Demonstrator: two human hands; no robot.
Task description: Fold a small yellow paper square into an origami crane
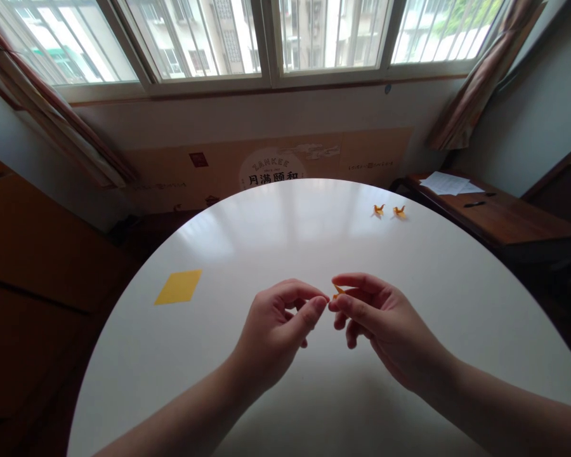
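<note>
Between my two hands, above the white table (209, 374), is a small folded piece of yellow-orange paper (338, 291), mostly hidden by fingers. My right hand (380, 311) holds it between thumb and index finger, the other fingers loosely curled below. At its left end, thumb and index finger of my left hand (280, 324) are pinched together, touching the folded paper's tip. Flat on the table to the left lies a square yellow sheet of paper (178, 287). Toward the far right edge stand two small folded paper birds, a left one (379, 210) and a right one (399, 212).
The table has a rounded far edge. Behind it, a printed cardboard panel (171, 165) leans under the barred windows (314, 38). A brown wooden desk (518, 216) at the right carries white papers (450, 183) and a dark pen (474, 204). Curtains (480, 82) hang at both sides.
</note>
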